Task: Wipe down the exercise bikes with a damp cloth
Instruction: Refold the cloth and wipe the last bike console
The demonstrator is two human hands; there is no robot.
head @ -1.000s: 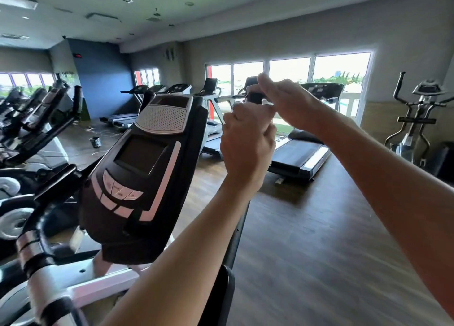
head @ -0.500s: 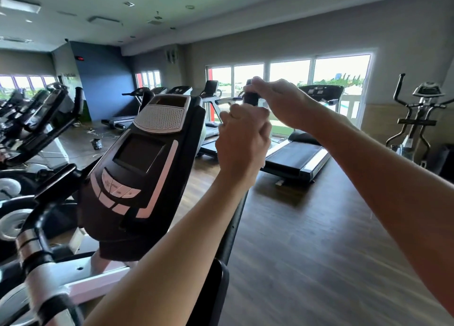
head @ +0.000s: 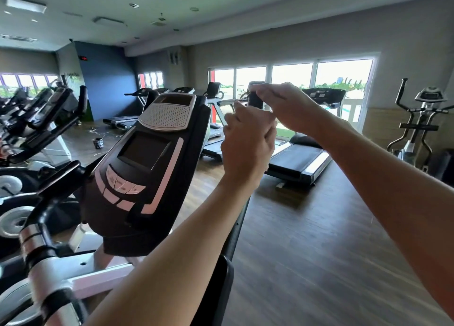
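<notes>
The exercise bike's black console (head: 147, 168) with its grey speaker grille tilts up at centre left. To its right rises a black upright handle (head: 255, 100), and its bar (head: 234, 230) runs down below my hands. My left hand (head: 248, 144) is closed around the bar just under the top. My right hand (head: 287, 107) pinches the handle's top end from the right. A small pale scrap (head: 266, 170) peeks out under my left hand; I cannot tell if it is the cloth.
The bike's chrome and black left handlebar (head: 36, 234) is at lower left. Other bikes (head: 41, 119) line the left side. Treadmills (head: 302, 158) stand along the windows. An elliptical (head: 420, 119) stands at far right, and a small dark cup (head: 97, 143) sits on the wooden floor.
My right hand's fingers have shifted slightly left and lower over the handle's top end. My left hand keeps its grip in the same place.
</notes>
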